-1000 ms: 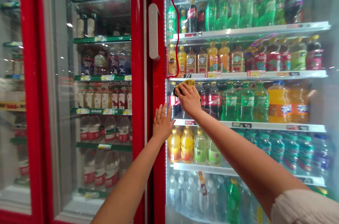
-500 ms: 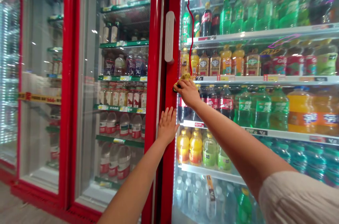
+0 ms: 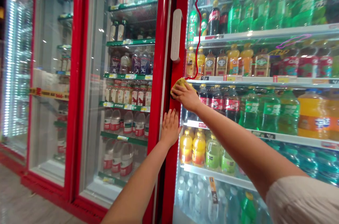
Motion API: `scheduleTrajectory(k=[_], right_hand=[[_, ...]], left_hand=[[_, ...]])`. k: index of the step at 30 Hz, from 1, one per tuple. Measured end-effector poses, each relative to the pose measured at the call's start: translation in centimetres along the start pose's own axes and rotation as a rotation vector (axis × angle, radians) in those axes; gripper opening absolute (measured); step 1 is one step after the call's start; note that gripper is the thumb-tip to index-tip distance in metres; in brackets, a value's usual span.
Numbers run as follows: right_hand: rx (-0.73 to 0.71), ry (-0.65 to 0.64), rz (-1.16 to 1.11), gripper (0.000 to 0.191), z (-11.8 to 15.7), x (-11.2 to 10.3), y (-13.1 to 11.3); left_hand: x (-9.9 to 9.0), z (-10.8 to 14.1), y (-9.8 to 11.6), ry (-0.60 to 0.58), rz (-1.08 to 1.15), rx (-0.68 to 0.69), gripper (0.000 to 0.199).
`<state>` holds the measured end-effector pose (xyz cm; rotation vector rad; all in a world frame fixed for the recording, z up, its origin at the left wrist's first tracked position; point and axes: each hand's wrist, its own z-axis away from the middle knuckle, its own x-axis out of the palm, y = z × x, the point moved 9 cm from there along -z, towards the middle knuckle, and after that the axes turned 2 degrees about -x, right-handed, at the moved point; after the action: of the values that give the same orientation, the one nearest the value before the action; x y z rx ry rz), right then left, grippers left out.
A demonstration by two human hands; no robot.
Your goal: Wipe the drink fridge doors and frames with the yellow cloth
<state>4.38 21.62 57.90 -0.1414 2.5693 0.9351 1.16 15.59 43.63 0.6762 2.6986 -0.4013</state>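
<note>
My right hand (image 3: 186,96) presses a yellow cloth (image 3: 180,83) against the red door frame (image 3: 178,72) of a drinks fridge, just below the door's handle. The fingers lie over the cloth, and part of it is hidden beneath them. Lower and a little to the left, my left hand (image 3: 170,128) rests flat on the same red frame with its fingers stretched out, holding nothing. A white door handle (image 3: 176,36) stands upright on the frame above both hands. On the fridge's glass, a red line (image 3: 199,40) runs down toward the cloth.
Behind the right-hand glass door, shelves hold soda bottles (image 3: 251,105), orange juice bottles (image 3: 198,149) and clear water bottles (image 3: 199,195). More red-framed glass fridges stand to the left, with green-edged shelves (image 3: 124,105). A grey floor (image 3: 16,195) shows at the lower left.
The cloth under my right hand has moved slightly left, from the glass edge further onto the red frame. My left hand stays on the frame. The whole view has shifted a little.
</note>
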Motion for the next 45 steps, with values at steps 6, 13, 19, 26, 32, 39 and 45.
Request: scheduleTrajectory(k=[6,13,19,26,32,39,45], right_hand=[[-0.026,-0.113,0.044,0.045,-2.0,0.8,-0.3],[0.252,0.032,0.091,0.054,-2.9,-2.9,5.0],[0.119,-0.034,0.117,0.049,4.2,-1.2,1.5],[0.273,0.057,0.176,0.050,4.1,-7.2,9.3],[0.365,0.099,0.222,0.050,11.1,-6.1,7.7],[0.229,0.055,0.195,0.046,11.1,-6.3,7.7],[0.545,0.210,0.272,0.051,16.7,-8.6,10.9]], left_hand=[[0.1,-1.0,0.7,0.010,0.007,-0.008,0.061],[-1.6,-4.2,1.3,0.043,0.023,-0.057,0.061],[-1.9,-4.2,1.8,0.060,0.051,-0.079,0.069],[-2.2,-5.4,2.7,0.101,0.072,-0.048,0.070],[-2.4,-6.6,3.9,0.106,0.108,-0.052,0.071],[-3.4,-8.8,7.5,0.155,0.139,0.010,0.066],[-3.4,-9.6,10.3,0.154,0.182,0.070,0.068]])
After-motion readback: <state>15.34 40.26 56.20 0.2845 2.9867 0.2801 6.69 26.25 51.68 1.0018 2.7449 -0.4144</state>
